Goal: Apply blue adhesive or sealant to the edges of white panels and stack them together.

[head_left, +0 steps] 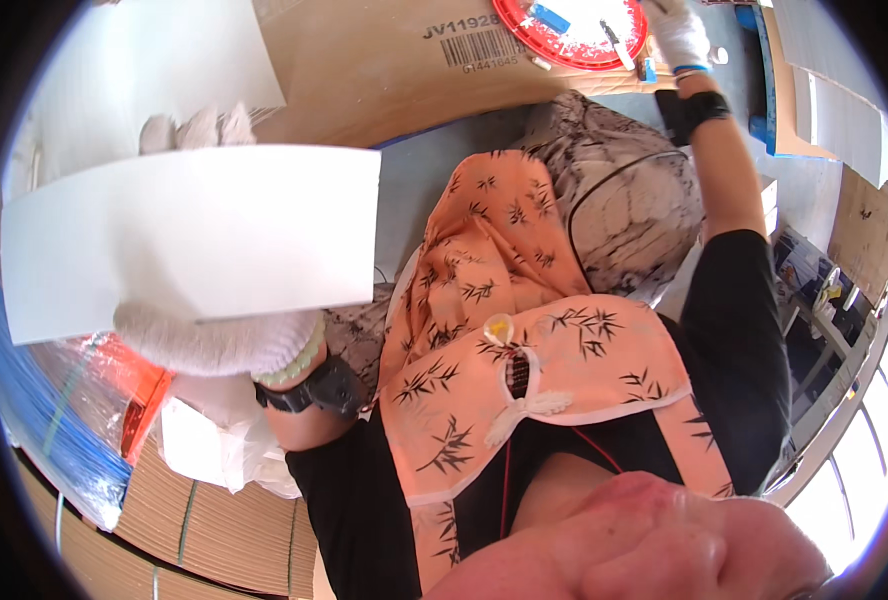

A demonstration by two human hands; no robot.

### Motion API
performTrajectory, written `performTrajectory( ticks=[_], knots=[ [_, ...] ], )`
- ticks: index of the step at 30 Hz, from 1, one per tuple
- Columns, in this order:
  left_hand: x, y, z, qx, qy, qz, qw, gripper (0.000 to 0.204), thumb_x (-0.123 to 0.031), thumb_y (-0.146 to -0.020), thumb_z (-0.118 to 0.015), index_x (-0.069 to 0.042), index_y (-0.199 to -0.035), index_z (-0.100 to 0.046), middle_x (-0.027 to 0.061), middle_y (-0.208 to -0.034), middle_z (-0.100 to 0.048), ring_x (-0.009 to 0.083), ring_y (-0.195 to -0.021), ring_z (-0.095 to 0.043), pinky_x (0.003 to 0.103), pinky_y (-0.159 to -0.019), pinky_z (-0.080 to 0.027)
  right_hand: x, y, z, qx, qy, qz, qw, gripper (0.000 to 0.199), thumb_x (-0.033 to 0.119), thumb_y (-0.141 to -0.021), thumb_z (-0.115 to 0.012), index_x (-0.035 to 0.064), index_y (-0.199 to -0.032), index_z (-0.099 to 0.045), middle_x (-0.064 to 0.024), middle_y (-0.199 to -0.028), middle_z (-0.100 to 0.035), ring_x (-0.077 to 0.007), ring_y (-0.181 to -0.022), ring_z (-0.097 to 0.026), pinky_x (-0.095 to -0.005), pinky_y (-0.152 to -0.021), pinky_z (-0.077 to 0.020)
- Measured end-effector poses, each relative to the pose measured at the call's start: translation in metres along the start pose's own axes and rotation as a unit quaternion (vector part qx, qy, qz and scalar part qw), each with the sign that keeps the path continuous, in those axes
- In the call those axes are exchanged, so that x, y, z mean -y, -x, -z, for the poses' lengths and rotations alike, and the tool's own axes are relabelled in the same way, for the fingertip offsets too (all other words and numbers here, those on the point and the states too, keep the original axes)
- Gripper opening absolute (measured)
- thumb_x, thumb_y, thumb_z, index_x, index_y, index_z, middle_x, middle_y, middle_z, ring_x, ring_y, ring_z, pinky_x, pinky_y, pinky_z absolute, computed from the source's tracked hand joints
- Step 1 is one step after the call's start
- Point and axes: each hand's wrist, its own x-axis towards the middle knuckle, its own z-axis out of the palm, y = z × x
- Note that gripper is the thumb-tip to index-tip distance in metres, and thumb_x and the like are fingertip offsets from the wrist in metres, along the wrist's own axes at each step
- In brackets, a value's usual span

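- Two gloved hands, set well apart: the left hand [219,343] sits around 9 o'clock, the right hand [679,40] up between 1 and 2.
- That left hand is clamped on a white panel [194,235], which takes up most of 9 to 10 o'clock. Fingertips [199,130] poke over its far edge, and the rest of the hand hugs the near one.
- On the other side, the right hand is just beside a red round tray [576,60] at 1 o'clock. It's cut off up top, so can't tell if it's gripping anything.
- Tray's got white bits in it, plus a blue block [549,18] and a slim tool [619,45].
- Brown cardboard [364,70] spreads out between 11 and 12.
- Blue wrapped stuff [59,420] is over at 8 o'clock.
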Motion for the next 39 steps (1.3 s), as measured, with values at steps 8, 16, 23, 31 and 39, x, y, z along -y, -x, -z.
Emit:
performTrajectory(
  ticks=[8,16,23,31,39],
  knots=[
    [0.000,-0.012,-0.035,-0.070,-0.105,0.063,0.990,0.106,-0.063,-0.090,-0.053,0.011,-0.152,-0.010,0.0355,-0.149,-0.030,0.0457,-0.139,-0.035,0.054,-0.114,-0.037,-0.014,0.016,-0.047,-0.103,0.036,-0.015,0.994,0.017,0.012,-0.088,-0.061,0.0082,-0.098,-0.074,-0.0183,-0.096,-0.070,-0.0372,-0.090,-0.067,-0.0439,-0.084,-0.0533],
    [0.006,-0.022,-0.045,-0.118,-0.165,0.043,0.978,0.101,-0.061,-0.090,-0.054,0.011,-0.150,-0.015,0.0338,-0.146,-0.033,0.0449,-0.136,-0.037,0.053,-0.112,-0.038,0.000,0.002,-0.048,-0.112,0.009,0.033,0.993,0.018,0.008,-0.089,-0.061,0.0054,-0.102,-0.073,-0.0200,-0.097,-0.069,-0.0385,-0.093,-0.066,-0.0432,-0.086,-0.0535],
    [0.010,-0.023,-0.046,-0.130,-0.185,0.040,0.973,0.096,-0.059,-0.090,-0.054,0.010,-0.147,-0.019,0.0324,-0.143,-0.035,0.0441,-0.134,-0.039,0.052,-0.110,-0.039,-0.011,0.002,-0.062,-0.095,0.008,0.075,0.993,0.021,0.005,-0.087,-0.061,0.0033,-0.105,-0.072,-0.0204,-0.100,-0.069,-0.0383,-0.096,-0.066,-0.0429,-0.088,-0.0532],
    [0.011,-0.020,-0.044,-0.138,-0.194,0.040,0.970,0.091,-0.057,-0.090,-0.054,0.010,-0.144,-0.024,0.0308,-0.140,-0.038,0.0432,-0.131,-0.041,0.050,-0.108,-0.040,-0.007,0.009,-0.057,-0.067,0.023,0.037,0.997,0.023,0.006,-0.086,-0.061,0.0037,-0.106,-0.071,-0.0214,-0.100,-0.068,-0.0385,-0.096,-0.066,-0.0428,-0.088,-0.0532],
    [0.011,-0.020,-0.048,-0.141,-0.199,0.035,0.969,0.086,-0.055,-0.090,-0.054,0.009,-0.141,-0.030,0.0291,-0.137,-0.041,0.0424,-0.128,-0.043,0.049,-0.106,-0.041,0.003,0.011,-0.052,-0.098,0.000,0.042,0.994,0.020,0.007,-0.087,-0.062,0.0031,-0.104,-0.071,-0.0214,-0.099,-0.068,-0.0384,-0.096,-0.065,-0.0428,-0.087,-0.0529]
  ],
)
